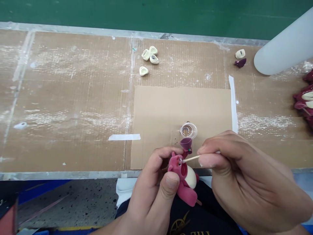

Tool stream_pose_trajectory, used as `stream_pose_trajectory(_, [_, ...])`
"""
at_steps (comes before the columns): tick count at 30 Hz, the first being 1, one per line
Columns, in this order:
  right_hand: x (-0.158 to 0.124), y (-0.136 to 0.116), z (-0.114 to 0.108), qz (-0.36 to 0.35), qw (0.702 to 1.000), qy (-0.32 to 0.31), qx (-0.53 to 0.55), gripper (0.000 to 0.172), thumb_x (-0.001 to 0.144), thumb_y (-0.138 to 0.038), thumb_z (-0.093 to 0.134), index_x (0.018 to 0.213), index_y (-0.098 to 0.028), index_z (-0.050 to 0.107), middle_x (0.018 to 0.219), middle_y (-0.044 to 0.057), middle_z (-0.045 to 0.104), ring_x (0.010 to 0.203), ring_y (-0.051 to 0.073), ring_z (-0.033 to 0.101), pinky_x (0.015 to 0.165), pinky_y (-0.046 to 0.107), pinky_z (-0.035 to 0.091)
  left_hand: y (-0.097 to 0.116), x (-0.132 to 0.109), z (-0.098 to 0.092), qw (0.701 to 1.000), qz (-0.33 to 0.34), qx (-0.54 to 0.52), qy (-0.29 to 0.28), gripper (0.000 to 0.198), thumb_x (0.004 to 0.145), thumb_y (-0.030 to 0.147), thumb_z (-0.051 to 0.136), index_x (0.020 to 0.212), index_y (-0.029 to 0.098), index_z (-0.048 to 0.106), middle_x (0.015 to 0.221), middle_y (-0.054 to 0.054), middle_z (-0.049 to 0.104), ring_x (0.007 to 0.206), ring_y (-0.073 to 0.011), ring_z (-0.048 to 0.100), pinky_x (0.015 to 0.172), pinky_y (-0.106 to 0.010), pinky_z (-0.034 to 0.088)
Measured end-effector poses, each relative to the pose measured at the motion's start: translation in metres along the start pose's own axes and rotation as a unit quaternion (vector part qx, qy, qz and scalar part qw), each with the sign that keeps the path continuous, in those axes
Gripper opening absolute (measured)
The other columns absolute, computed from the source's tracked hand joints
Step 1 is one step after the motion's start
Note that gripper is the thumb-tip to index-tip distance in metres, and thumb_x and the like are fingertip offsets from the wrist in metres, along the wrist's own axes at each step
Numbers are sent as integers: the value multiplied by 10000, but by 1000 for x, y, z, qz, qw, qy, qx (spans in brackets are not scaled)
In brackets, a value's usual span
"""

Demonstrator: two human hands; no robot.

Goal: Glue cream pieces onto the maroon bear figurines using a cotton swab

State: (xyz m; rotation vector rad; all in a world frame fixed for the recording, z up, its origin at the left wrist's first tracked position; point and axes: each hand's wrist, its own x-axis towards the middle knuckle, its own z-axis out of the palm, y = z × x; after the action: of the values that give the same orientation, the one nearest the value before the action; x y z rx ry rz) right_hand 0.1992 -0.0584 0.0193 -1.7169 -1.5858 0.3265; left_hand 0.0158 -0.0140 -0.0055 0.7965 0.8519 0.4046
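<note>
A pink bear figurine [187, 193] with a cream belly is held in my left hand [156, 182], the thumb and fingers wrapped round its head and back. The figurine's raised arm carries a purple cup-shaped piece [186, 143]. My right hand [244, 173] pinches a thin pale stick [192, 159], whose tip touches the figurine's face beside the eyes, above a dark red recess. Just beyond the purple piece, a small clear cup [188, 131] with amber liquid stands on a cardboard sheet [158, 111].
Several cream pieces [153, 50] lie toward the table's back. At the back right are a cream piece [240, 54], a dark purple piece [240, 63] and a white cylinder [281, 49]. More pink figurines [304, 98] sit at the right edge.
</note>
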Motion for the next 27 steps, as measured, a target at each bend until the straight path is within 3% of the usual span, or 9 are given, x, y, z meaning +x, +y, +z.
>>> stream_pose_trajectory(7, [6,0,-5,-13,998,-49,32,134,1103,-177,651,974,-207,674,887,-68,747,847,33,680,842,101,541,-4,-3,-3,997,48,52,12,350,1106,577,530,1275,286,624,891,7,752,836,-171,734,877,-331,640])
stream_pose_trajectory(11, [9,-3,-4,-26,999,-40,-16,231,1124,-205,622,897,-192,662,819,-49,713,773,35,649,802,86,518,-3,-3,-6,994,76,80,16,331,1126,555,495,1289,298,625,937,13,739,824,-149,719,837,-296,634])
stream_pose_trajectory(15, [9,-14,-1,-37,999,-9,-38,407,1173,-302,533,794,-192,633,738,-25,663,727,49,617,814,105,504,-1,1,-4,984,109,131,55,310,1126,510,531,1287,272,649,1014,-6,759,886,-138,729,852,-242,627])
stream_pose_trajectory(19, [11,-22,1,-26,998,4,-50,442,1174,-325,519,761,-204,617,698,-41,631,676,30,585,818,44,476,1,1,-1,989,104,94,38,291,1134,509,512,1265,279,634,897,22,764,774,-126,733,805,-241,639])
stream_pose_trajectory(24, [10,-15,-1,-44,996,-3,-77,350,1160,-262,558,826,-194,632,744,-39,639,691,34,591,795,44,476,-1,-2,0,992,86,58,68,353,1094,551,584,1244,247,683,1002,-20,769,840,-147,759,810,-256,659])
stream_pose_trajectory(27, [8,-12,1,-53,997,3,-62,299,1143,-223,590,850,-198,639,745,-42,631,697,50,603,782,89,497,-1,0,2,998,54,-12,29,376,1085,570,590,1222,226,658,860,-8,762,751,-159,751,728,-281,675])
